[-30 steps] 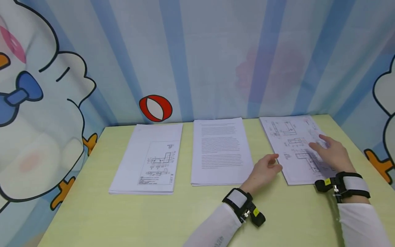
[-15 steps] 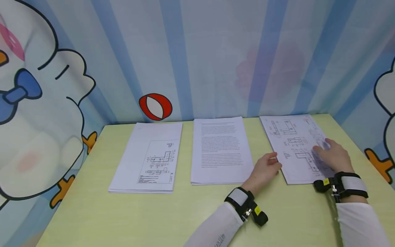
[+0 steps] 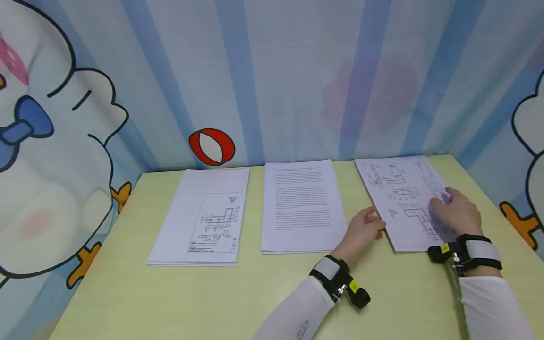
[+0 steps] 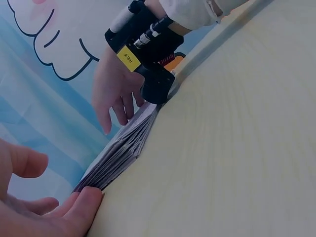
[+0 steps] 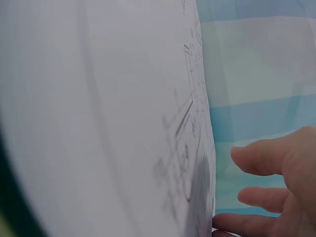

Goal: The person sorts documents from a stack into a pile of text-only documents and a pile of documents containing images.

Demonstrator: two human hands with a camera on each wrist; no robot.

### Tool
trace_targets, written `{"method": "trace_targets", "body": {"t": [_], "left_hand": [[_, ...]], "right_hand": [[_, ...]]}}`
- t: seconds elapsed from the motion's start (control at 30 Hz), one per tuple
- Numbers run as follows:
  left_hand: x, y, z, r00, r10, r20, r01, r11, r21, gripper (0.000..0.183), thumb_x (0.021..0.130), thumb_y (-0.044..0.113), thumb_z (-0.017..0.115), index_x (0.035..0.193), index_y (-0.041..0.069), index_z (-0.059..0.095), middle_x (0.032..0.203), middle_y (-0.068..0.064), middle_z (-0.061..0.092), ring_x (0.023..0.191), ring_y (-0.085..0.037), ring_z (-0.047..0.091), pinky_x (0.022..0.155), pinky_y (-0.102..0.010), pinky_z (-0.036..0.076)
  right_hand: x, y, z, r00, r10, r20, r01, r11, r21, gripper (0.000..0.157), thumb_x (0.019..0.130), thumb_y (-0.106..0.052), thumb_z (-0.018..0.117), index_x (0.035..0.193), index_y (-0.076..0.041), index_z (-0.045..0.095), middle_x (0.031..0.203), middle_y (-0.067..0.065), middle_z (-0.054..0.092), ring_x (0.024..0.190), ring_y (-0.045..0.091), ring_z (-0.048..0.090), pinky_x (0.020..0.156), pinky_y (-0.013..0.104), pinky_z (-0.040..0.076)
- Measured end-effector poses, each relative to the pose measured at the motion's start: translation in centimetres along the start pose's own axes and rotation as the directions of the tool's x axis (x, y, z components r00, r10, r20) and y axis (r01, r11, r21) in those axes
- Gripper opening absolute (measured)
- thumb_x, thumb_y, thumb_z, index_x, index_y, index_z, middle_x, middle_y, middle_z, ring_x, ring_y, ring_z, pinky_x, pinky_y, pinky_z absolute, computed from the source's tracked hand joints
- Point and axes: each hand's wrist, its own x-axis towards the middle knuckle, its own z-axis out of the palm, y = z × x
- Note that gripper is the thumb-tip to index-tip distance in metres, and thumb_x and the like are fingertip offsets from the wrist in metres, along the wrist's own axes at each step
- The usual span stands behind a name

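A thick stack of paper (image 3: 382, 189), its top sheet printed with part drawings, lies at the right of the table. My left hand (image 3: 360, 234) is at the stack's left side. In the left wrist view, that hand's lower fingertips (image 4: 88, 200) touch the layered edge of the sheets, while its thumb stands apart. Over the stack's right side is my right hand (image 3: 461, 215), thumb and forefinger spread above the drawings. The right wrist view shows the right hand's (image 5: 296, 182) lower fingers reaching the stack's far edge, their tips partly hidden.
A middle stack of text pages (image 3: 303, 241) lies close to my left forearm. Further left is another stack with a drawing (image 3: 178, 236). The pale yellow table (image 3: 204, 302) ends at a striped blue curtain (image 3: 297, 85) behind the stacks.
My right hand has shifted slightly outward toward the stack's right edge. My left fingers have moved in against its left edge. The stacks look unmoved on the table.
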Motion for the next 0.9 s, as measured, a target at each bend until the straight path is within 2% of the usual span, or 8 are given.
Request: {"method": "trace_targets", "body": {"t": [0.17, 0.23, 0.43, 0.7, 0.83, 0.9], "left_hand": [[0.0, 0.1, -0.1, 1.000, -0.009, -0.016, 0.008, 0.998, -0.063, 0.053, 0.083, 0.008, 0.063, 0.133, 0.007, 0.048, 0.104, -0.009, 0.064, 0.082, -0.023, 0.066, 0.082, -0.041, 0.055], [0.1, 0.1, -0.2, 1.000, -0.007, 0.001, 0.007, 0.997, -0.079, 0.054, 0.084, 0.007, 0.062, 0.135, 0.005, 0.046, 0.105, -0.010, 0.064, 0.084, -0.023, 0.066, 0.083, -0.042, 0.055], [0.3, -0.1, -0.4, 0.999, -0.006, 0.054, 0.010, 0.997, -0.082, 0.041, 0.086, 0.009, 0.057, 0.127, 0.005, 0.056, 0.099, -0.005, 0.069, 0.085, -0.014, 0.063, 0.084, -0.039, 0.055], [0.3, -0.1, -0.6, 0.997, 0.011, 0.073, -0.003, 0.995, -0.101, 0.035, 0.087, 0.008, 0.056, 0.121, 0.005, 0.059, 0.100, -0.006, 0.070, 0.086, -0.014, 0.063, 0.085, -0.040, 0.054], [0.2, -0.2, -0.8, 0.997, 0.026, 0.071, -0.020, 0.996, -0.082, 0.026, 0.086, 0.011, 0.057, 0.111, 0.007, 0.063, 0.095, -0.005, 0.070, 0.078, -0.012, 0.062, 0.075, -0.035, 0.054], [0.1, -0.2, -1.0, 0.998, 0.029, 0.061, -0.026, 0.998, -0.050, 0.023, 0.086, 0.015, 0.058, 0.107, 0.008, 0.065, 0.091, -0.003, 0.069, 0.074, -0.010, 0.059, 0.070, -0.030, 0.049]], "right_hand": [[-0.1, -0.3, 0.2, 0.999, -0.032, -0.023, 0.032, 0.999, -0.022, 0.073, 0.094, -0.041, 0.039, 0.141, 0.012, 0.023, 0.133, 0.046, 0.035, 0.109, 0.060, 0.040, 0.085, 0.066, 0.035], [-0.1, -0.6, 0.2, 0.999, -0.042, -0.028, 0.041, 0.999, -0.029, 0.071, 0.094, -0.040, 0.040, 0.140, 0.012, 0.027, 0.132, 0.046, 0.036, 0.110, 0.060, 0.039, 0.085, 0.065, 0.035], [-0.1, -1.0, 0.5, 0.998, -0.036, -0.045, 0.033, 0.998, -0.057, 0.065, 0.095, -0.036, 0.041, 0.137, 0.013, 0.033, 0.130, 0.043, 0.041, 0.111, 0.059, 0.040, 0.086, 0.064, 0.035], [-0.1, -1.2, 0.8, 0.996, -0.057, -0.071, 0.055, 0.998, -0.028, 0.064, 0.095, -0.036, 0.042, 0.136, 0.013, 0.035, 0.126, 0.043, 0.046, 0.108, 0.057, 0.045, 0.082, 0.062, 0.038], [-0.2, -1.6, 1.1, 0.994, -0.075, -0.081, 0.074, 0.997, -0.010, 0.063, 0.095, -0.036, 0.042, 0.135, 0.013, 0.037, 0.124, 0.043, 0.047, 0.107, 0.056, 0.047, 0.081, 0.062, 0.039], [-0.3, -1.9, 1.3, 0.993, -0.079, -0.089, 0.080, 0.997, -0.001, 0.062, 0.095, -0.034, 0.042, 0.135, 0.012, 0.039, 0.123, 0.042, 0.049, 0.106, 0.056, 0.048, 0.081, 0.062, 0.040]]}}
